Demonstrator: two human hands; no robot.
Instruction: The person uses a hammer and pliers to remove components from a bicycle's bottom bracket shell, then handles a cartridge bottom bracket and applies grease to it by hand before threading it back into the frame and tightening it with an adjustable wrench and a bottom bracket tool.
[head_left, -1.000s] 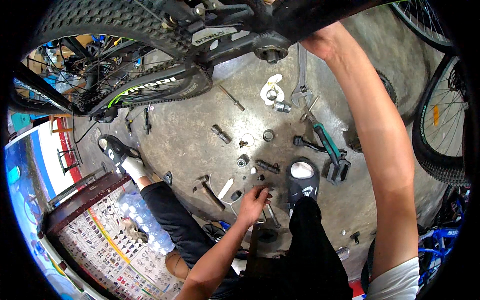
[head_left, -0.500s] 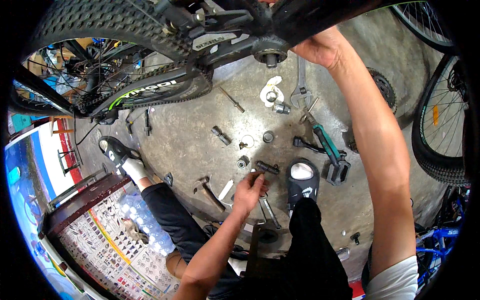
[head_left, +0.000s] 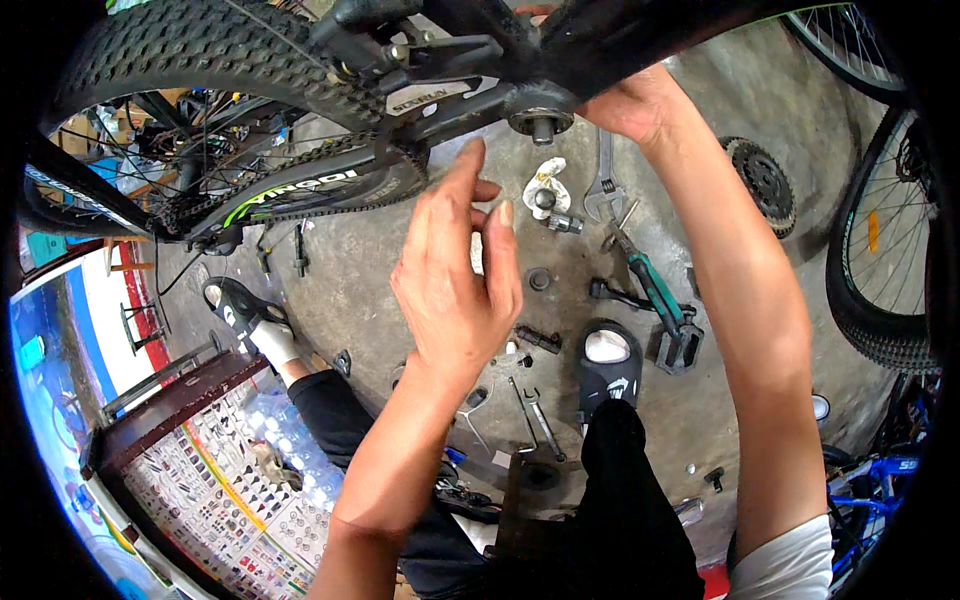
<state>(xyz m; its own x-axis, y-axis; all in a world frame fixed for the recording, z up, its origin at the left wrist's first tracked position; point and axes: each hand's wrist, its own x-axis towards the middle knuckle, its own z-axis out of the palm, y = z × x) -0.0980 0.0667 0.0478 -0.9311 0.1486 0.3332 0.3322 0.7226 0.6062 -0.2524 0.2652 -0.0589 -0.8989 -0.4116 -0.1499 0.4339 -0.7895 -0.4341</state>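
My left hand [head_left: 455,265] is raised below the bicycle's bottom bracket [head_left: 541,122], with thumb and fingers apart and nothing between them. Its fingertips are close to the bracket but not touching it. An axle stub sticks down from the bracket shell. My right hand [head_left: 632,108] grips the black bicycle frame [head_left: 640,48] just right of the bracket. Part of that hand is hidden behind the tube, and a bit of finger shows above it. The frame carries a chain and a knobby rear tyre [head_left: 200,65] at the upper left.
On the concrete floor lie an adjustable wrench [head_left: 605,185], a green-handled tool [head_left: 652,282], a crank arm with pedal [head_left: 678,345], a dark cylindrical tool [head_left: 539,339], spanners [head_left: 540,420] and a chainring [head_left: 762,185]. A bicycle wheel [head_left: 880,240] stands at right; a drawer unit [head_left: 180,410] is at left.
My left hand has risen from the dark cylindrical tool on the floor toward the bottom bracket, its fingers opening out. My right hand stays at the frame, and the view has shifted slightly.
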